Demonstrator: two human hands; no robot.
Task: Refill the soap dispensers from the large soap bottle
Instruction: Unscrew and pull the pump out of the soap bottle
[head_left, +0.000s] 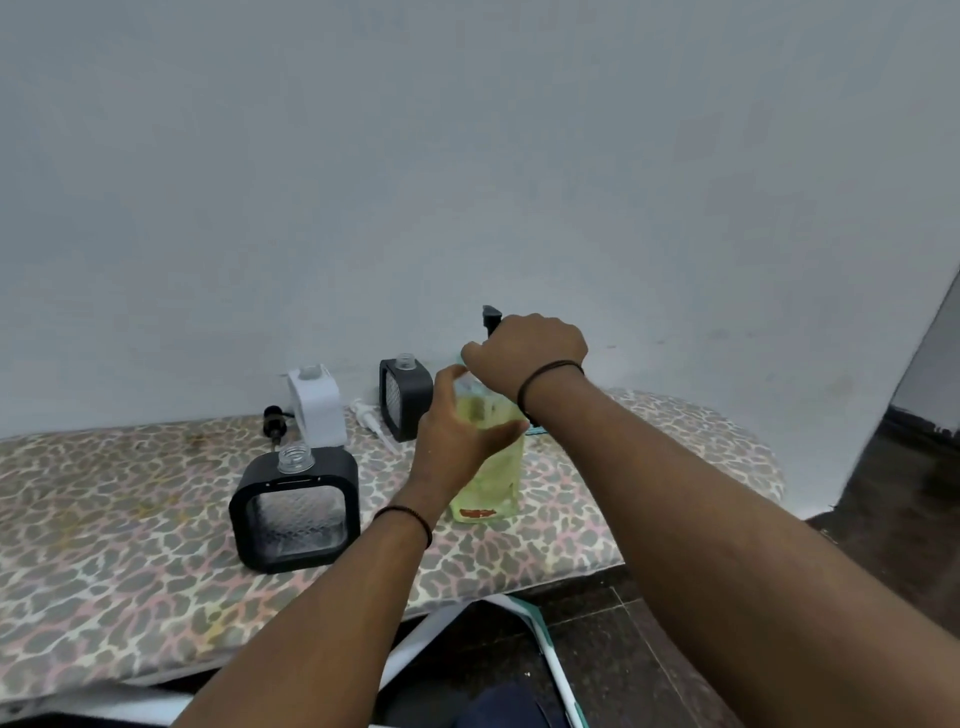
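From the head camera, the large soap bottle (488, 467), filled with yellow-green liquid, is standing upright on the leopard-print board (130, 571), right of centre. The left hand (457, 436) is wrapping its fingers around the bottle's body, steadying it. The right hand (524, 353) is curling over the bottle's top, seemingly gripping the black pump (491, 317), though the fingers are hidden. A black dispenser (296, 509) is sitting uncapped near the left, a white dispenser (317, 405) and another black dispenser (406, 397) are standing farther back by the wall, with loose pump heads (371, 421) lying between them.
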